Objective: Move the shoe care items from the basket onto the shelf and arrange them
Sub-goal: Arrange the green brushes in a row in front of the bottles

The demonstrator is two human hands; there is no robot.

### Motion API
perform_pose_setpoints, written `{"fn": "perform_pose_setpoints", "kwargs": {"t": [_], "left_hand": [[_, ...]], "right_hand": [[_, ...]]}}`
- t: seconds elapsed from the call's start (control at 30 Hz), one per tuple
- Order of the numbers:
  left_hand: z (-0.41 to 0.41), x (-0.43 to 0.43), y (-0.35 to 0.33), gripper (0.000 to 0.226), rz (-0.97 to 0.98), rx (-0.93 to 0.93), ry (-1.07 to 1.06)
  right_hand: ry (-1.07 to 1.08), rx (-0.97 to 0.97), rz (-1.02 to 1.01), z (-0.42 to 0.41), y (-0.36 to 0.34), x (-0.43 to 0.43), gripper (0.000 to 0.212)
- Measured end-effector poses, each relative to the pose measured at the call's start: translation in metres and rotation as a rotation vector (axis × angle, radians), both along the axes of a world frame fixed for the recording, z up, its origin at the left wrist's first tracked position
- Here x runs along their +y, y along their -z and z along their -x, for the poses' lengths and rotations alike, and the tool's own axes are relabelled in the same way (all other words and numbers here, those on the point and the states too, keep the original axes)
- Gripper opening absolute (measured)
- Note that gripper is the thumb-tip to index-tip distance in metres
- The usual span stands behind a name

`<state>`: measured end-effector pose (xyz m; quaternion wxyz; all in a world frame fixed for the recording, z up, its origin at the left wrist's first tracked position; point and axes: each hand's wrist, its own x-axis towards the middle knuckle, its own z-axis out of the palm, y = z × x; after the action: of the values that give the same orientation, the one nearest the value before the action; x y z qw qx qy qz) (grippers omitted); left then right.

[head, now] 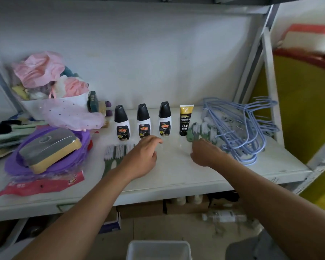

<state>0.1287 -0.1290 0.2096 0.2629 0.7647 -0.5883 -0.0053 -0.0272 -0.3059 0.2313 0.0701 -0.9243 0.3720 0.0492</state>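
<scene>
- Head view: three bottles (143, 121) stood in a row on the shelf (176, 177), with the tube (185, 120) upright beside them. All looked smooth, hard plastic and probably light, best gripped round the body.
- Left brushes (118, 154) and right brushes (203, 131) lay flat, with stiff green handles to hold and soft white bristles.
- Left hand (143, 156) was relaxed and empty, over the left brushes.
- Right hand (206, 154) was loosely spread and empty, just beside the right brushes.
- Basket (159, 249) stood below the shelf.

Dim, flat, cool-cast indoor light, brighter off to the right, faint soft shadows under the left hand (141, 156) and right hand (206, 154) on the white shelf (176, 177), small glare patch between them, fisheye bowing at the edges (the uprights (270, 76) curve), whole frame soft, labels on the bottles (144, 121) unreadable, lower foreground blurred.
</scene>
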Motion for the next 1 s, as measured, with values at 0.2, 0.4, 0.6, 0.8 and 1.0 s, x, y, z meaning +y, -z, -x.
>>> {"fn": "perform_pose_setpoints", "kwargs": {"t": [0.2,0.4,0.6,0.8,1.0], "left_hand": [[0.003,-0.008,0.005,0.043,-0.047,-0.001,0.029],[0.009,-0.013,0.004,0.044,-0.068,0.004,0.034],[0.020,-0.021,0.004,0.044,-0.065,-0.002,0.064],[0.026,-0.026,0.005,0.045,-0.092,-0.003,0.094],[0.030,-0.033,0.005,0.046,-0.089,0.014,0.076]], "right_hand": [[0.023,0.034,-0.047,0.004,0.001,-0.003,0.059],[0.014,0.044,-0.062,0.011,0.000,0.001,0.074],[-0.020,0.088,-0.041,0.022,-0.003,0.017,0.076],[-0.119,0.103,-0.056,0.033,-0.010,0.030,0.081],[-0.209,0.117,-0.089,0.044,-0.011,0.041,0.089]]}}
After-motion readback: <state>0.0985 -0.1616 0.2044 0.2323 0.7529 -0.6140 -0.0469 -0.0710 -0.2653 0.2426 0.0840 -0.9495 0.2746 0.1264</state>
